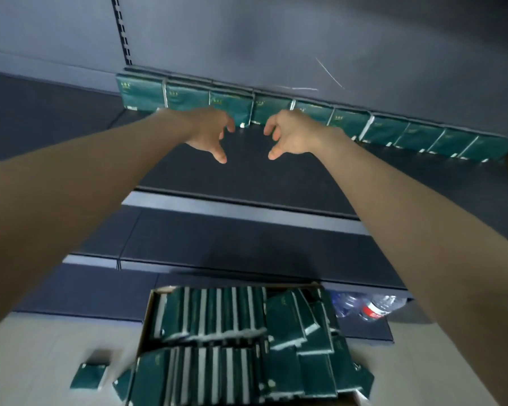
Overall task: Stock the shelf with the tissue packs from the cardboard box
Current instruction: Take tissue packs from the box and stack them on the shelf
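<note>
Packs [217, 309]: flat rectangular blocks in glossy dark green film, pale white edges, small gold print on the faces.
Row [185, 95]: packs upright, side by side and touching, against the grey back panel [276, 39] of the shelf [276, 177].
Box [147, 317]: brown cardboard, open top, on the floor [41, 347] below the shelf. Packs stand on edge in rows inside it, jumbled at the right.
Loose pack [88, 376]: flat on the floor, left of the box.
Left hand [208, 133]: empty, fingers half-curled, thumb spread, just before the row.
Right hand [291, 133]: empty, likewise spread.
Shelf: dark matt deck, paler front lip.
Bottles [373, 310]: clear plastic, one with a red label, right of the box.
</note>
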{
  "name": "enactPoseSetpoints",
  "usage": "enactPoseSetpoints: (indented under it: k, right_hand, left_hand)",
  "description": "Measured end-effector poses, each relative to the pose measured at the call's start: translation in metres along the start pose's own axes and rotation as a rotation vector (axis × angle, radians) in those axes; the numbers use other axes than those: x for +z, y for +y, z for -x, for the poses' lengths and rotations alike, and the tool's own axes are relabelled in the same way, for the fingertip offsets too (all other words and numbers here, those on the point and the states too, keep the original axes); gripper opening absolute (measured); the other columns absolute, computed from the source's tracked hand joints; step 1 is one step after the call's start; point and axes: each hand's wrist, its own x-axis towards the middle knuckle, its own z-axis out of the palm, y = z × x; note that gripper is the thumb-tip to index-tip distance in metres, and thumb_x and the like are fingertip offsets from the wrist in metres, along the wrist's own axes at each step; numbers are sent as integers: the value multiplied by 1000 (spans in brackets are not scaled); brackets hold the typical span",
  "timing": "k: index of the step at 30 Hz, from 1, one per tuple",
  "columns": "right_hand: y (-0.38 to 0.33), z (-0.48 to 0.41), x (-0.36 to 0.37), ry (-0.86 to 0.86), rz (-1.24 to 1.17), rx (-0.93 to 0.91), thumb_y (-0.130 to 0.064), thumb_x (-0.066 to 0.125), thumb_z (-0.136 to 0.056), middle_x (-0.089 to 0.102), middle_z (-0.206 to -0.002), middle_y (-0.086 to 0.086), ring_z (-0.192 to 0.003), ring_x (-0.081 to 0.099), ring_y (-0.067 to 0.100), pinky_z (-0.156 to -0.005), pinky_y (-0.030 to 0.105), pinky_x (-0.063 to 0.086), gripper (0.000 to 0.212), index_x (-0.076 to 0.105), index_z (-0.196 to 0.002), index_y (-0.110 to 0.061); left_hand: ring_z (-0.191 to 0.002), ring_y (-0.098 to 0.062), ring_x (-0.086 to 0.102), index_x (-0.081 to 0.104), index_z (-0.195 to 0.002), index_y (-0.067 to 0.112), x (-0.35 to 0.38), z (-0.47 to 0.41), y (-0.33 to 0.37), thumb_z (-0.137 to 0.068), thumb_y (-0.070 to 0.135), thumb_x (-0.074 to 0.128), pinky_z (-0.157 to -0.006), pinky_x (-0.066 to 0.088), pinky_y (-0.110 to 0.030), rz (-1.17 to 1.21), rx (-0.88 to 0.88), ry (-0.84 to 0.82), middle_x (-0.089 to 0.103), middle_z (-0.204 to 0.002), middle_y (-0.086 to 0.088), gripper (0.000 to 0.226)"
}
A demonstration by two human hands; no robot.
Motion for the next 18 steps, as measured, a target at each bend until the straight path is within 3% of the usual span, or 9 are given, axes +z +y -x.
enactPoseSetpoints:
  k: [5,8,13,18]
  right_hand:
    - [16,72,42,-119,11,-48,-19,80,-75,54,-127,10,-109,56,29,-98,43,46,57,56,-126,-17]
    - [26,103,72,-177,-24,-69,-17,79,-76,56,-124,9,-105,58,27,-95,44,48,56,55,-127,-16]
    - [49,136,149,-297,-79,-20,-22,79,-76,55,-126,7,-109,56,28,-95,45,47,56,54,-127,-22]
    - [61,168,232,-420,-178,30,-16,75,-80,53,-133,12,-113,57,30,-98,42,47,58,52,-133,-15]
  left_hand:
    - [-111,-28,55,43,-139,15,55,60,48,-75,35,79,-95,43,-41,12,-51,-115,60,-123,-5,76]
    - [-110,-27,55,43,-139,14,91,85,67,-75,37,78,-91,44,-37,62,-80,-156,59,-124,-4,76]
    - [-115,-27,53,41,-141,14,167,112,80,-76,36,78,-96,42,-38,202,-143,-249,57,-127,-6,78]
    - [-122,-29,50,38,-143,15,264,135,87,-77,36,77,-101,42,-40,258,-189,-351,53,-136,-8,80]
